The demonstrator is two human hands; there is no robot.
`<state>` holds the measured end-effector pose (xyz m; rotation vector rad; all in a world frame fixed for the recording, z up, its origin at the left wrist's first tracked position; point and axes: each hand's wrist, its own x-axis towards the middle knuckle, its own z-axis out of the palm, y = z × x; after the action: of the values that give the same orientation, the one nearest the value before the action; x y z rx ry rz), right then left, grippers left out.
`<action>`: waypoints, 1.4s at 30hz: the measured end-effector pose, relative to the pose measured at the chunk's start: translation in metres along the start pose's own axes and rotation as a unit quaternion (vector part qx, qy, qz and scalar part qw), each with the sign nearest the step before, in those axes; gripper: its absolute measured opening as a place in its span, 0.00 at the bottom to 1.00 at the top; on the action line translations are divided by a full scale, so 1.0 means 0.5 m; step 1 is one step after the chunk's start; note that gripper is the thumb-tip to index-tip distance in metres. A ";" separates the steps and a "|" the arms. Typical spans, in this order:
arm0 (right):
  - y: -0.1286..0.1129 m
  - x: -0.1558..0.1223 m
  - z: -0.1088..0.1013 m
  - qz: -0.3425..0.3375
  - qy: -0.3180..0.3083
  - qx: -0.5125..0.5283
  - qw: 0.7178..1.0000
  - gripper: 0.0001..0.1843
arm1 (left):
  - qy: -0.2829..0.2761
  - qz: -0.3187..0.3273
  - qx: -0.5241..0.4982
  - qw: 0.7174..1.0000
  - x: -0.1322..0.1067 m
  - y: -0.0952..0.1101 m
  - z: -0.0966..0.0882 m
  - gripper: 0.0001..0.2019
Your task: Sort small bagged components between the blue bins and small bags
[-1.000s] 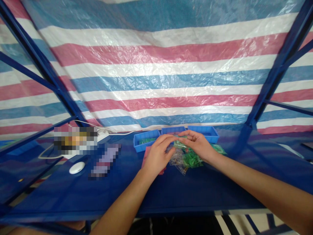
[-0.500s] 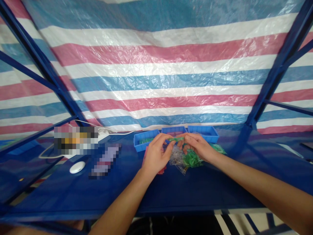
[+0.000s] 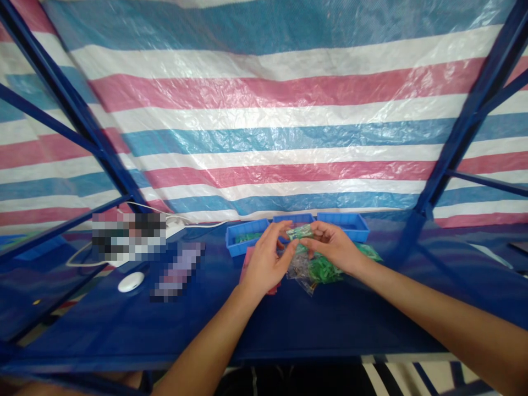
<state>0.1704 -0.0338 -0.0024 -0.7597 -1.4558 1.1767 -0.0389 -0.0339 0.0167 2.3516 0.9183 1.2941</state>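
Observation:
My left hand (image 3: 266, 258) and my right hand (image 3: 335, 246) meet above the blue table (image 3: 330, 324), both pinching a small clear bag with green pieces (image 3: 300, 232) held between their fingertips. Under the hands lies a heap of clear bags with green parts (image 3: 319, 269) and a red flat piece (image 3: 248, 258) partly hidden by my left hand. Three blue trays stand just behind: the left tray (image 3: 243, 235), the middle tray (image 3: 293, 219) and the right tray (image 3: 346, 222).
A white round object (image 3: 131, 281) and a white cable (image 3: 193, 224) lie on the table's left part, beside blurred-out items. Blue metal frame posts (image 3: 462, 132) rise at both sides. A striped tarp (image 3: 264, 110) closes the back.
The small bag between my fingertips has been turned and raised slightly; my left fingers have spread more around it. Both arms stay in place.

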 end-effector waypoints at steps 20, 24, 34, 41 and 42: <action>0.000 -0.004 -0.004 0.056 0.004 0.014 0.998 0.21 | 0.037 0.019 0.018 0.999 0.004 -0.002 -0.007 0.07; 0.002 -0.002 -0.008 0.004 0.008 -0.073 0.997 0.18 | 0.024 -0.038 -0.071 0.997 0.001 -0.012 0.003 0.11; 0.017 -0.001 0.000 0.033 -0.015 0.042 0.998 0.26 | 0.020 -0.027 -0.097 0.995 0.002 -0.005 0.006 0.25; 0.005 -0.002 -0.005 0.061 0.031 0.089 0.994 0.35 | -0.026 0.090 0.018 0.995 0.009 -0.005 -0.004 0.17; 0.003 -0.003 -0.005 0.068 0.022 0.092 0.993 0.31 | -0.027 0.099 0.022 0.994 0.009 -0.009 -0.004 0.16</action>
<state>0.1730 -0.0341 -0.0044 -0.7617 -1.2542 1.3690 -0.0403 -0.0275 0.0184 2.5536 0.7200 1.2864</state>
